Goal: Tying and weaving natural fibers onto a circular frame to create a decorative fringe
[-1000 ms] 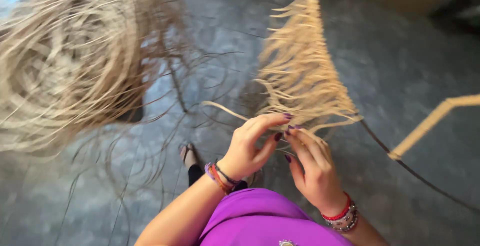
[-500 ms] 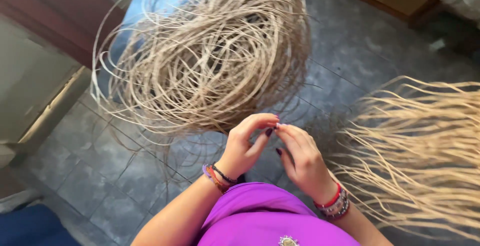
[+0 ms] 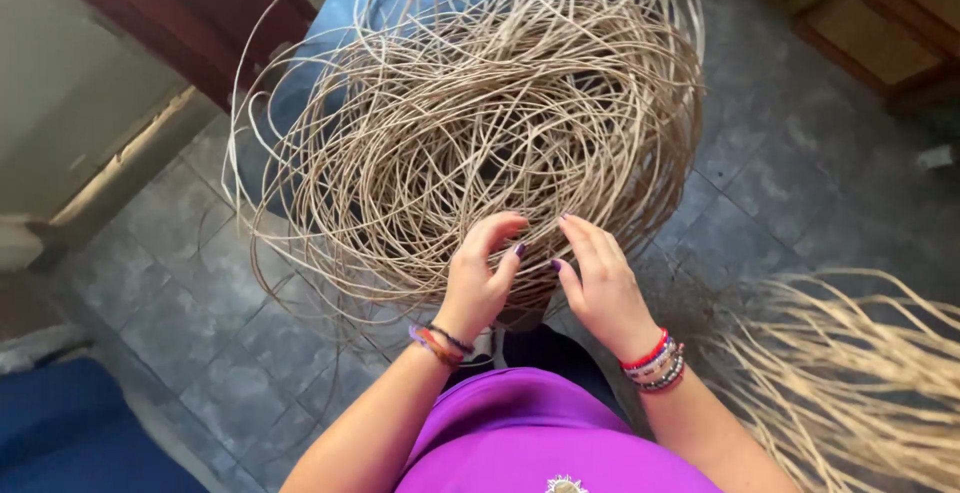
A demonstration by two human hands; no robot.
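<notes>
Both hands reach into the near edge of a big loose coil of pale cane strands (image 3: 470, 123) that rests just ahead of them. The left hand (image 3: 478, 278) is half curled, fingers bent among the strands – whether it pinches one I cannot tell. The right hand (image 3: 600, 283) is close beside it, fingers narrow and extended, tips touching the coil. Right of that hand, a fringe of flatter straw strips (image 3: 860, 373) fans out above the grey tiled floor (image 3: 200, 323).
</notes>
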